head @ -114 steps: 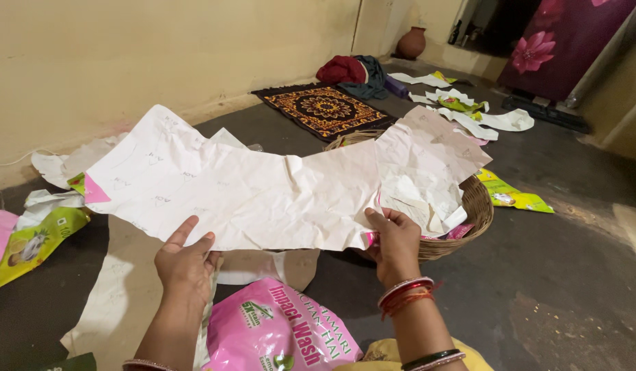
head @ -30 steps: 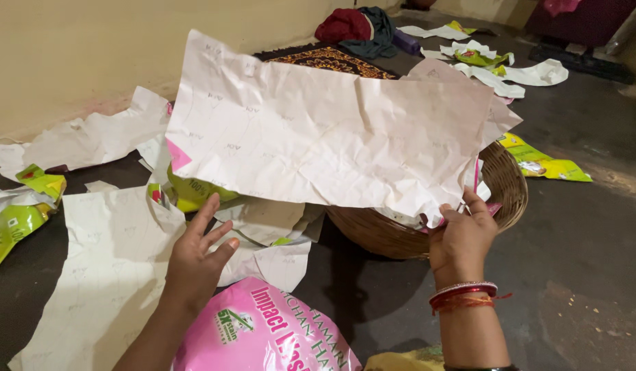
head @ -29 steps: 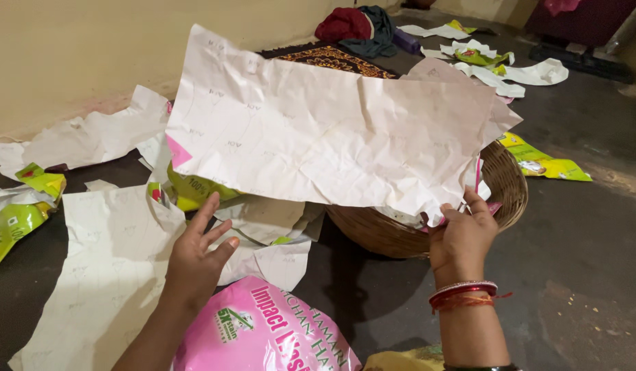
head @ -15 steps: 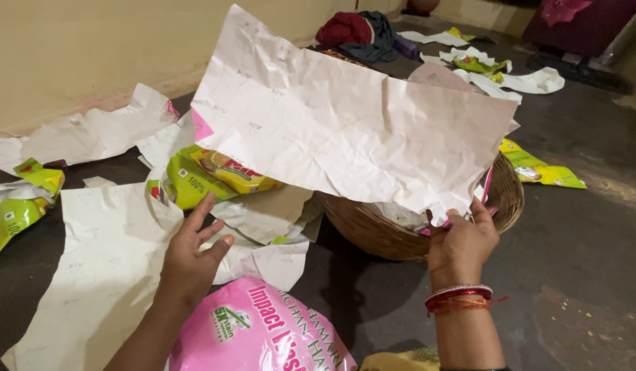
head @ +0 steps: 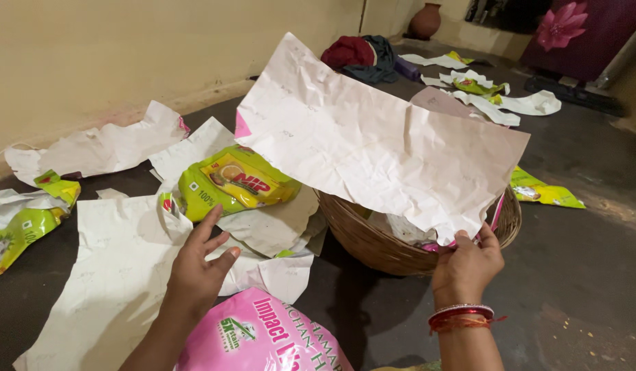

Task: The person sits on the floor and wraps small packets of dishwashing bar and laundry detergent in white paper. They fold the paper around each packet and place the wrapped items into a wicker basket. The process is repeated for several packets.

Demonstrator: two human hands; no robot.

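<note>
Hands first: right hand (head: 467, 260) pinches the near corner of a big creased sheet (head: 380, 148), fingers closed on the edge; left hand (head: 200, 264) is open, fingers spread, holding nothing, hovering over the flat paper on the floor.

Sheet: pale, pinkish-white, wrinkled all over, a small pink patch showing at its far left edge. It hangs in the air, tilted up and away, spanning above a woven basket (head: 393, 244) and hiding most of the basket's inside.

Handling, by my reading: very light, thin, limp. Held by one corner it stays fairly spread, so the creases give it a little body, but the free end would likely flop. Could tear at the pinch if tugged. Not slippery. Best taken by two corners or along one edge with both hands; the free left edge is well apart from the left hand, up and to its right.

Around it: a green and yellow packet (head: 235, 180) lies on the floor (head: 579, 275) under the sheet's left end, just beyond the left hand. Flat paper (head: 105, 268) lies under and beside that hand. A pink bag (head: 263, 340) sits nearest the person, between the arms. More torn paper and wrappers are scattered toward the wall (head: 126, 48); a heap of cloth (head: 359, 51) lies farther back.
</note>
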